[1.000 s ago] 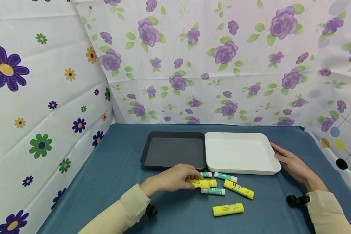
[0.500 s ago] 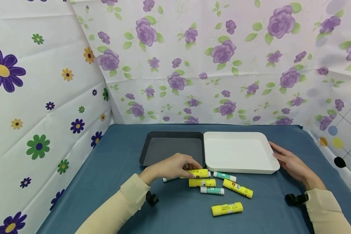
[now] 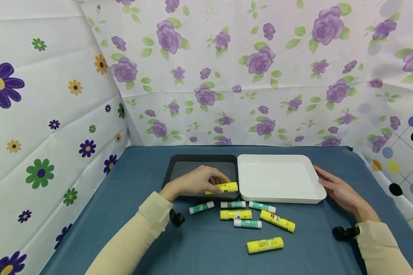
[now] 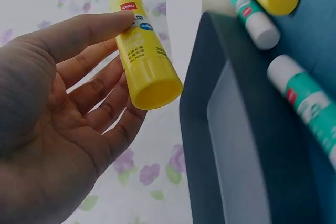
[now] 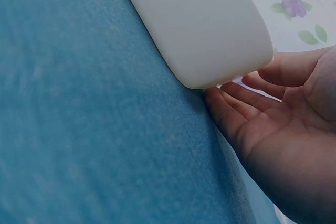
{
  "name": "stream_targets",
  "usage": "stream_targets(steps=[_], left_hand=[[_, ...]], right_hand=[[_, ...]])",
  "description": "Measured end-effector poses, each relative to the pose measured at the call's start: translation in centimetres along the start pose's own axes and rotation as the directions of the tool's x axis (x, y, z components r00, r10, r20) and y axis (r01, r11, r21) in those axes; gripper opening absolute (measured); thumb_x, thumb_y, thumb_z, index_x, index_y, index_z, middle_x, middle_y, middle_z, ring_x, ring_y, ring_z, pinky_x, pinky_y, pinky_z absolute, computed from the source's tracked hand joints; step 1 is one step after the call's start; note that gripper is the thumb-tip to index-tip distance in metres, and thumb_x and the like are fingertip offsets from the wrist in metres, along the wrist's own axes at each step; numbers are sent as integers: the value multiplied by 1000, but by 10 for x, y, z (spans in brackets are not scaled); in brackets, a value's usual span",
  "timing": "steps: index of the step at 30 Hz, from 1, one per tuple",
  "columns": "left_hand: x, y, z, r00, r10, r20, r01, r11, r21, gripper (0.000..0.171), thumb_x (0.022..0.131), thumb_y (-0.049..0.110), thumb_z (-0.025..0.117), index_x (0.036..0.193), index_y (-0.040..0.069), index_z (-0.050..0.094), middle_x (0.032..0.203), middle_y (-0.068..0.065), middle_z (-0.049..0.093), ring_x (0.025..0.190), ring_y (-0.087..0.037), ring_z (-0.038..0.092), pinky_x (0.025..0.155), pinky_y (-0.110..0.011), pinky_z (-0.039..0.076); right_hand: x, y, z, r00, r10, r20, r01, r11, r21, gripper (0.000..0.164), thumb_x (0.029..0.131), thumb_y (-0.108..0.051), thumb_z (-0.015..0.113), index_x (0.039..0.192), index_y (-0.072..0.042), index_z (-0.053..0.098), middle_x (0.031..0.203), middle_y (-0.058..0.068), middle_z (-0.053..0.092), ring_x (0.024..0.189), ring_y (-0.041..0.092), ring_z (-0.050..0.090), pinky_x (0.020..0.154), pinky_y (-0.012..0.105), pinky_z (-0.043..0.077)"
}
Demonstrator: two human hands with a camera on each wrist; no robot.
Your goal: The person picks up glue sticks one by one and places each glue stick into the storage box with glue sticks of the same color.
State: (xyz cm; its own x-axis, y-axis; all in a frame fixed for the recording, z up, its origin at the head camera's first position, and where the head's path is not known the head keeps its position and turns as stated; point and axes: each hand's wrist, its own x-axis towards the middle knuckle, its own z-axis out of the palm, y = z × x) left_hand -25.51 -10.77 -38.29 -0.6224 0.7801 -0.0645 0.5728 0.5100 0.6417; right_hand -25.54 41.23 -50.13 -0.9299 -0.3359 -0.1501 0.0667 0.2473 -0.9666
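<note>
Between thumb and fingers, my left hand pinches a yellow glue stick, held over the front part of the dark grey tray. In the left wrist view the stick tilts, its round end toward the camera. To the right, butted against the dark tray, lies a white tray. My right hand rests at the white tray's right side, fingers fairly straight; in the right wrist view its fingertips are right at the tray's corner.
In front of the trays lie several glue sticks: yellow ones such as the nearest yellow glue stick, and smaller green-and-white ones such as the leftmost green glue stick. A blue cloth covers the table. Flowered sheets hang behind and at the left.
My left hand has lifted the yellow glue stick from the group and carried it up and back over the dark tray. The right hand stays at the white tray.
</note>
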Motion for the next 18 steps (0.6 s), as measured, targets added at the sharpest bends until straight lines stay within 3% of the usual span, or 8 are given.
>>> stream_targets(steps=[12, 18], left_hand=[[5, -25, -39, 995, -97, 24, 97, 995, -22, 37, 99, 16, 74, 135, 11, 70, 120, -1, 72, 104, -15, 65, 92, -33, 56], [9, -39, -52, 994, -107, 35, 108, 994, -28, 37, 99, 14, 74, 135, 8, 70, 122, -5, 72, 106, -18, 67, 94, -36, 56]], right_hand=[[0, 0, 2, 1000, -14, 4, 14, 1000, 21, 75, 113, -35, 46, 168, -17, -2, 172, 17, -14, 158, 38, -8, 96, 6, 39], [-3, 0, 2, 1000, -27, 10, 26, 999, 36, 74, 114, -33, 45, 168, -17, -3, 172, 17, -16, 159, 33, -10, 96, 6, 38]])
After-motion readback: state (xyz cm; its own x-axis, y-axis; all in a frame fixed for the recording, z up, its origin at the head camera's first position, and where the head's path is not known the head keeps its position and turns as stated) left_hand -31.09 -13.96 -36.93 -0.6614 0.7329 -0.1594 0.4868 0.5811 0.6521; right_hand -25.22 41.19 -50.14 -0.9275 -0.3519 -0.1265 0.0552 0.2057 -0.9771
